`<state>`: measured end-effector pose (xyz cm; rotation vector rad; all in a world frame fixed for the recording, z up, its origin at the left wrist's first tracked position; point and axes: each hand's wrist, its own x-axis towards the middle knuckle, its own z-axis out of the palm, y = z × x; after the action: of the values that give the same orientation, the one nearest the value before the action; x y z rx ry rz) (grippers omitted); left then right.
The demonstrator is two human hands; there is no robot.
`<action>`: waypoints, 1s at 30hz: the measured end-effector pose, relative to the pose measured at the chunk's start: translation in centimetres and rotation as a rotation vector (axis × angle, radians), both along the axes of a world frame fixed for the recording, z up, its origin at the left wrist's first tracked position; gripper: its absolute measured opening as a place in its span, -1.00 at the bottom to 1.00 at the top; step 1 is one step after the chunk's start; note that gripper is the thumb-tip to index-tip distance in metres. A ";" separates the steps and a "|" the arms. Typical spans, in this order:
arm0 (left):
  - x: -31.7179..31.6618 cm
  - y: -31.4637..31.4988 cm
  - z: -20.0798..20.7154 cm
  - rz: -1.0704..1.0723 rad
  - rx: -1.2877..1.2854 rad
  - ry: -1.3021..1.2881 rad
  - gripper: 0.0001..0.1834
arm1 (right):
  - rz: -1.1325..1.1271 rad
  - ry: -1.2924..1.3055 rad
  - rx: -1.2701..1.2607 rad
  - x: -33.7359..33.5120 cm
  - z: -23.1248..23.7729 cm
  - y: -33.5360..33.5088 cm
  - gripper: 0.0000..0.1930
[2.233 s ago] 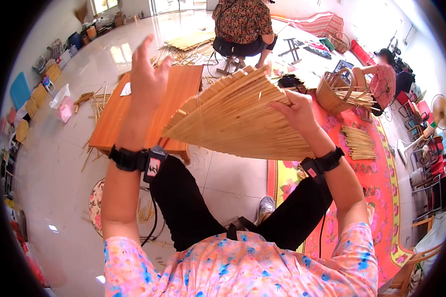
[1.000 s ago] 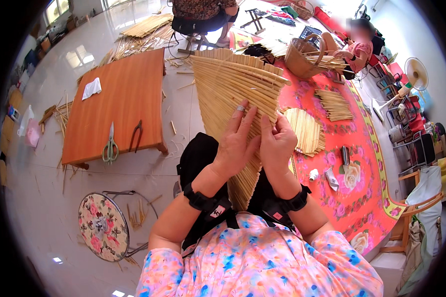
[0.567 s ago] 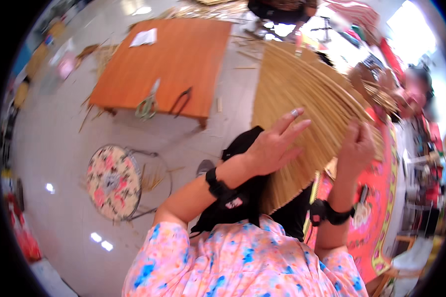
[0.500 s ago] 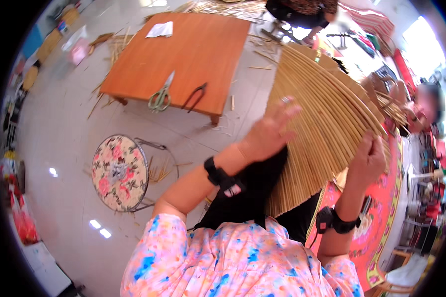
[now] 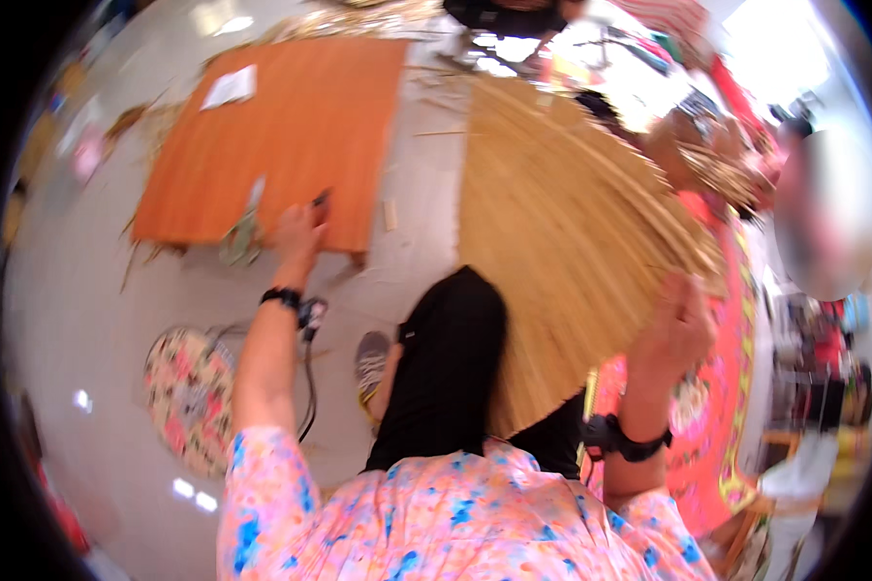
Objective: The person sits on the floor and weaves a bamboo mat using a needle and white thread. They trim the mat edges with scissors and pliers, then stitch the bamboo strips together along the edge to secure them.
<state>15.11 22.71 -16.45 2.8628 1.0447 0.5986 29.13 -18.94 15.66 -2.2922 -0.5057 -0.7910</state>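
Observation:
My left hand reaches over the table's near edge, its fingers closed around the handles of dark metal pincers, whose head sticks out beyond the fingers. Motion blur hides the exact grip. Just left of that hand lie scissors with pale green handles. A large fan-shaped panel of thin tan reed strips rests across my lap, leaning to the right. At the panel's right edge my right hand pinches the rim near its lower corner, with a thin strip end by the fingertips.
The low orange-brown wooden table carries a white cloth. A round floral stool stands at the left. Loose straw lies on the floor around the table. Under the panel's right side spreads a red patterned rug. Another person is at the right.
My left hand has left the panel and moved left and forward to the pincers on the table. My right hand stays at the panel's edge. The whole view has shifted.

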 end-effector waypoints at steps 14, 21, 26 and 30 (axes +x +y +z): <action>5.2 -19.6 19.7 -0.391 -1.474 -0.974 -0.78 | 0.269 -0.032 0.051 0.1 1.1 0.4 -0.66; 5.3 -29.3 24.4 -0.858 -0.808 -0.834 -0.88 | 0.286 -0.066 -0.010 0.0 1.4 0.3 -0.66; 6.1 -31.0 24.6 -0.844 -0.693 -0.836 -0.93 | 0.291 -0.095 -0.023 0.3 1.3 0.2 -0.65; 6.4 -31.6 24.9 -0.802 -0.634 -0.866 -0.81 | 0.284 -0.070 -0.013 0.1 1.4 0.4 -0.66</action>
<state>21.47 -8.92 8.47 1.8565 -0.0714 1.0083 29.27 -18.54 17.08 -2.1455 -0.8490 -0.7291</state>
